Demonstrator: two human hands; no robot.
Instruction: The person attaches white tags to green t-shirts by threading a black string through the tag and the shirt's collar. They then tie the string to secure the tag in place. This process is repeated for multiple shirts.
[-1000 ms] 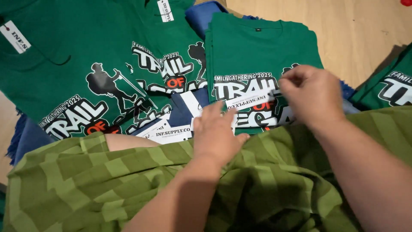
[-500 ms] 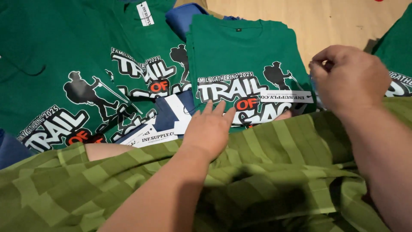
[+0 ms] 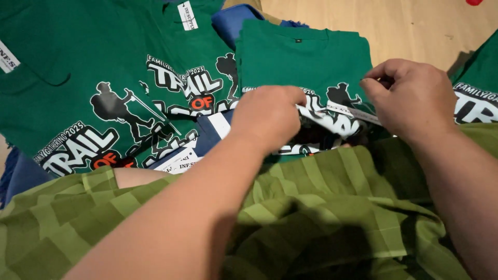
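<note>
A folded green T-shirt (image 3: 298, 57) with a white, black and orange print lies in front of me. My left hand (image 3: 267, 116) is curled over its lower printed part, fingers closed at one end of a thin white strip (image 3: 342, 110). My right hand (image 3: 412, 101) pinches the strip's other end at the shirt's right side. The strip runs taut across the print between both hands. A light and dark green checked cloth (image 3: 321, 207) covers the shirt's bottom edge and lies under my forearms.
A larger green printed shirt (image 3: 104, 78) with a white neck tag (image 3: 187, 15) is spread at the left. Another green shirt (image 3: 480, 88) shows at the right edge. Blue cloth (image 3: 228, 21) lies behind, on a wooden surface (image 3: 404, 26). A navy and white paper tag (image 3: 199, 142) sits between the shirts.
My left hand went from lying flat on the print to curling shut on the strip. My right hand stays pinched and the white strip now shows stretched between the hands.
</note>
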